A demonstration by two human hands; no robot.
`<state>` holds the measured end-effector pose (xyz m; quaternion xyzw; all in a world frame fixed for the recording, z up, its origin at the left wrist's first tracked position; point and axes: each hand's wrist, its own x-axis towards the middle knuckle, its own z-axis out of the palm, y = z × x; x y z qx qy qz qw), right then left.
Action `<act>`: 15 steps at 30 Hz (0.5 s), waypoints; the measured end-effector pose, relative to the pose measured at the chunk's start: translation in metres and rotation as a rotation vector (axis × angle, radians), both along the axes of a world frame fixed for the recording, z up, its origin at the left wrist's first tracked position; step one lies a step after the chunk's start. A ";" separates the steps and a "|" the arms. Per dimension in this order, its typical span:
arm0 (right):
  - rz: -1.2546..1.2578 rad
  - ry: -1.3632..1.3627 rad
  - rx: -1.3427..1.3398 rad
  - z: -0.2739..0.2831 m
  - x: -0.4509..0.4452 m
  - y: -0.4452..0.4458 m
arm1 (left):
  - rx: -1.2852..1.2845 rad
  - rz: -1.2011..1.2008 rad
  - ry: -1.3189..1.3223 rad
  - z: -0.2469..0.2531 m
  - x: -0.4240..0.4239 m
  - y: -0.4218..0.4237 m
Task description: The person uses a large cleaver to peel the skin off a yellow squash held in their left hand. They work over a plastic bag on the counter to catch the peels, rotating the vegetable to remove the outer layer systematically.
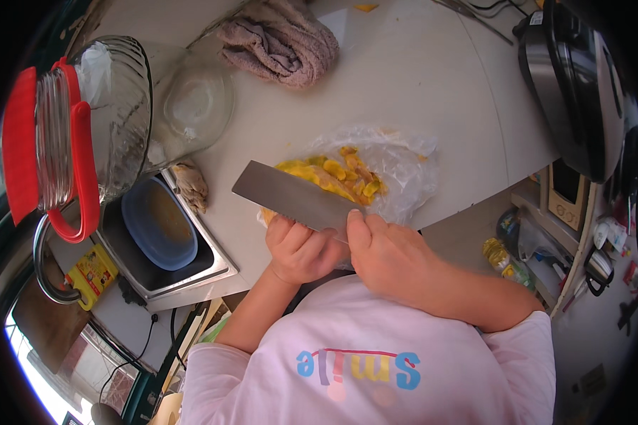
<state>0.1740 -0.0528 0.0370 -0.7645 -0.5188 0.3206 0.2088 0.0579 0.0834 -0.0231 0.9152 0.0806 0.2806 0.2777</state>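
Observation:
My right hand (pixel 393 249) grips a cleaver (pixel 297 196) at its handle end, the thumb pressed against the flat of the blade. The broad steel blade slants up to the left, in front of my left hand (pixel 303 252). My left fingers are curled around a yellow-orange piece of produce (pixel 267 214), mostly hidden behind the blade and the fingers. Just beyond the blade, yellow and orange peelings (pixel 353 178) lie heaped on a crumpled clear plastic bag (pixel 412 159) at the counter's near edge.
At left, a large glass jar (pixel 119 122) with a red lid and handle stands by a sink (pixel 220 268) holding a blue basin (pixel 183 260). A crumpled towel (pixel 282 45) lies at the back. A black appliance (pixel 569 90) stands on the right.

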 end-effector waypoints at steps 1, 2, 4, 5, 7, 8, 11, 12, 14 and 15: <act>-0.014 -0.001 -0.035 0.005 -0.003 -0.005 | -0.010 -0.005 0.007 0.002 -0.001 0.000; -0.027 -0.003 -0.069 0.007 -0.004 -0.007 | -0.020 -0.011 0.014 0.002 -0.002 0.000; -0.011 0.068 -0.049 -0.001 -0.003 0.014 | -0.014 0.004 -0.009 -0.004 -0.008 -0.001; -0.002 0.103 -0.037 -0.004 -0.002 0.021 | -0.009 0.012 -0.020 -0.006 -0.010 -0.002; -0.067 0.162 0.004 -0.004 -0.001 0.025 | -0.009 0.020 0.006 -0.001 -0.007 0.000; -0.099 0.192 0.024 -0.004 -0.001 0.026 | -0.009 0.023 0.019 0.000 -0.005 0.001; -0.175 0.090 0.068 -0.006 -0.005 -0.004 | 0.019 0.009 -0.019 -0.002 -0.004 0.001; -0.177 0.116 0.036 -0.006 -0.004 0.002 | 0.027 0.023 -0.009 -0.003 -0.006 -0.001; -0.188 0.163 -0.027 -0.006 -0.002 0.026 | 0.043 0.045 0.007 -0.006 -0.011 -0.003; -0.189 0.154 -0.019 -0.007 -0.002 0.031 | 0.043 0.044 0.009 -0.007 -0.012 -0.002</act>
